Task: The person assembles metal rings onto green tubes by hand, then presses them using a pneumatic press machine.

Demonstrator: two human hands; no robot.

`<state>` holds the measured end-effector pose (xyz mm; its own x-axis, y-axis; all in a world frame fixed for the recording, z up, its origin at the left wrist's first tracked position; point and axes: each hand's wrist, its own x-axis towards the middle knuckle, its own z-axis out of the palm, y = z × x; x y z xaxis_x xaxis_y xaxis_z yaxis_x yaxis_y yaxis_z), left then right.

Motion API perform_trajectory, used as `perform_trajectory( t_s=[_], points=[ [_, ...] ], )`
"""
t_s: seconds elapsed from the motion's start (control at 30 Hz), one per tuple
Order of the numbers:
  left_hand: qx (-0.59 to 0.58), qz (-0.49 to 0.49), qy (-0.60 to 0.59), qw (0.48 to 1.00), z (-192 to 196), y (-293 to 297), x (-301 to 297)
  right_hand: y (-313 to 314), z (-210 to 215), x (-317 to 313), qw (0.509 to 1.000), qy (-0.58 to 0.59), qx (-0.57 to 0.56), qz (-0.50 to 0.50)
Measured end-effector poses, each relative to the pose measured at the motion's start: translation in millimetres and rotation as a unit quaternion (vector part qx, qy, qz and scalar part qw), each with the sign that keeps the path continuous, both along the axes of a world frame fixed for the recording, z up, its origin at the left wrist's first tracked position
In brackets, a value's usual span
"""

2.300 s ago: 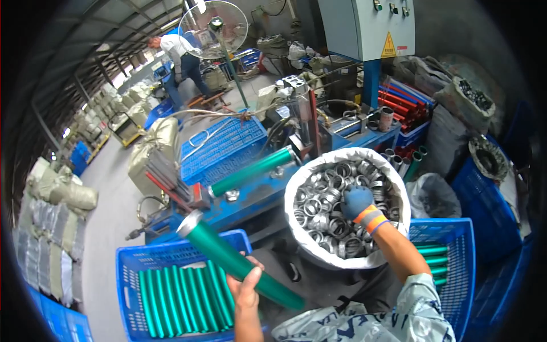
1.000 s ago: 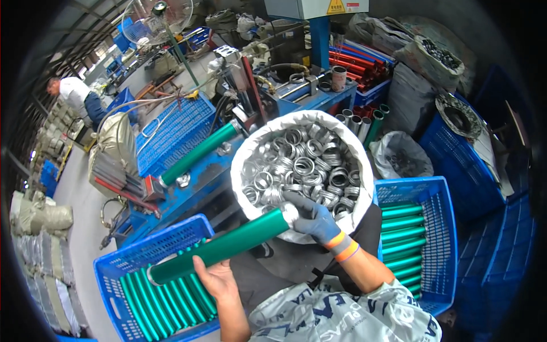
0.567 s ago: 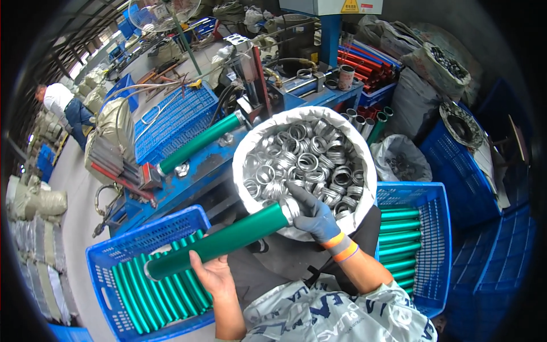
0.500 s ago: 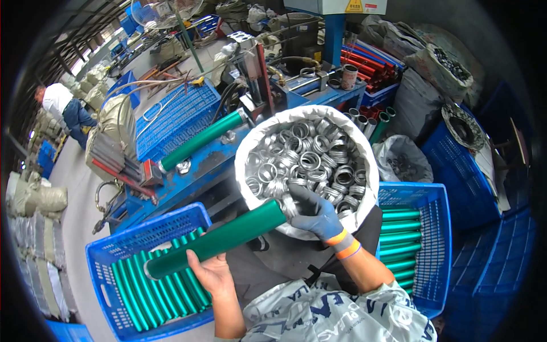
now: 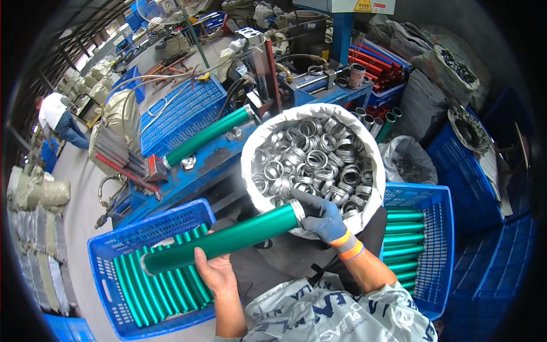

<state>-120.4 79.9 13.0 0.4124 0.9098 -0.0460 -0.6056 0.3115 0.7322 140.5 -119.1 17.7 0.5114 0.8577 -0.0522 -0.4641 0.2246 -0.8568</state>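
Observation:
A green metal tube (image 5: pixel 222 239) lies slantwise across my lap, its right end higher. My bare left hand (image 5: pixel 217 275) is closed around its lower middle. At the tube's right end sits a silver threaded ring (image 5: pixel 297 212), flush against the rim. My right hand (image 5: pixel 323 219), in a grey-blue glove, grips that ring with its fingertips; part of the grip is hidden behind the tube. Just beyond is a white-lined round container (image 5: pixel 376 171), filled with loose silver rings (image 5: pixel 316 159).
A blue crate (image 5: pixel 97 259) of green tubes stands at my left, another blue crate (image 5: pixel 446 245) of tubes at my right. Ahead, a blue machine bench (image 5: pixel 213 157) carries a clamped green tube (image 5: pixel 208 137). A person (image 5: pixel 60 119) bends over at far left.
The silver ring in my right hand has come onto the tube's right end; before, it was beside it. The tube has shifted slightly. The person at far left has bent lower.

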Motion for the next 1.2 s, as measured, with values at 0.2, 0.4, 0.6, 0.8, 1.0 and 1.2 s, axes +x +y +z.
perform_trajectory(
  t_s=[0.2, 0.4, 0.6, 0.8, 1.0, 1.2],
  points=[
    [0.001, 0.008, 0.002, 1.000, -5, 1, 3, -1, 17, -1, 0.999, 0.031, -0.025, 0.007],
    [0.013, -0.001, 0.007, 1.000, -13, 5, 11, 5, 15, -2, 0.996, -0.043, -0.068, -0.029],
    [-0.011, -0.016, -0.004, 1.000, -25, 19, 10, 11, 12, -1, 0.996, -0.038, -0.076, -0.011],
    [-0.016, -0.021, -0.014, 1.000, -26, 8, 16, 27, 26, -17, 0.931, -0.352, -0.072, -0.061],
    [-0.024, -0.006, 0.003, 1.000, -23, 7, 19, 31, 17, -19, 0.913, -0.386, -0.073, -0.108],
    [0.045, 0.008, 0.109, 0.993, -14, 29, 15, 43, 11, -23, 0.955, -0.247, -0.159, -0.032]
  ],
)
